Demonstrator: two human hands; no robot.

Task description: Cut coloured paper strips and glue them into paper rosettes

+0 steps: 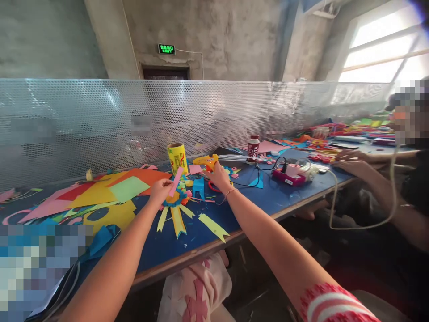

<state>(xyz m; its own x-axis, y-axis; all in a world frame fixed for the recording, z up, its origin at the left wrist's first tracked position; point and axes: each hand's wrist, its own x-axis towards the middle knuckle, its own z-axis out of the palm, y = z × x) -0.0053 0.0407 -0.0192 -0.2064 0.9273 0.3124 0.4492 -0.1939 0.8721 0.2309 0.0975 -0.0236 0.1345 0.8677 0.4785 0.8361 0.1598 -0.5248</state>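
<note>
Between the fingers of my left hand (161,191) is a pink paper strip (176,181), tilted upward. My right hand (220,176) grips a yellow glue gun (207,161), its nozzle pointing left toward the strip, with a gap between them. Clear glue sticks seem to stretch out behind the gun. Below my left hand lies a paper rosette (173,200) with a blue ruffled rim and a yellow middle, partly hidden by the strip and hand. Yellow-green ribbon tails (177,220) hang from it toward me. A loose light-green ribbon strip (213,226) lies to its right.
Behind stands a yellow cardboard tube (177,158); farther right, a dark red bottle (253,150). Coloured paper sheets (130,188) cover the left side. A purple power strip (291,175) with cables sits right. A perforated metal screen (100,120) closes the back. Another person's hands (351,161) rest at right.
</note>
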